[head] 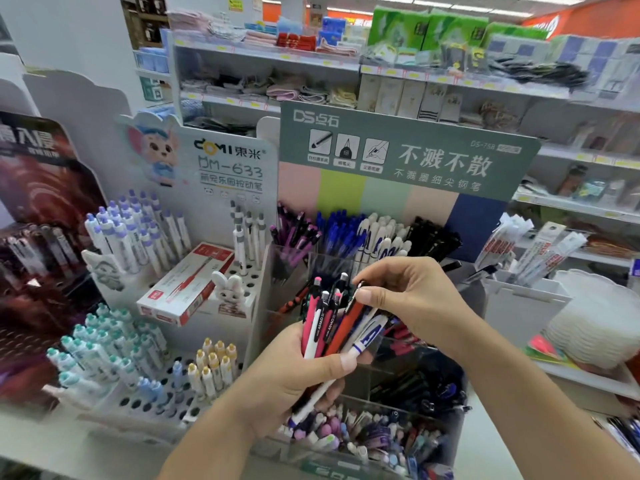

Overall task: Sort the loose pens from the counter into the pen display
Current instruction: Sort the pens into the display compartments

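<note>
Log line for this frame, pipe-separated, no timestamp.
left hand: grips bundle of pens | right hand: pinches red pen in bundle | location: over clear pen display | phase: picking pen to sort

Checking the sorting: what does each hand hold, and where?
Left hand grips a pen bundle round the middle. Right hand pinches the red pen near its top.
</note>
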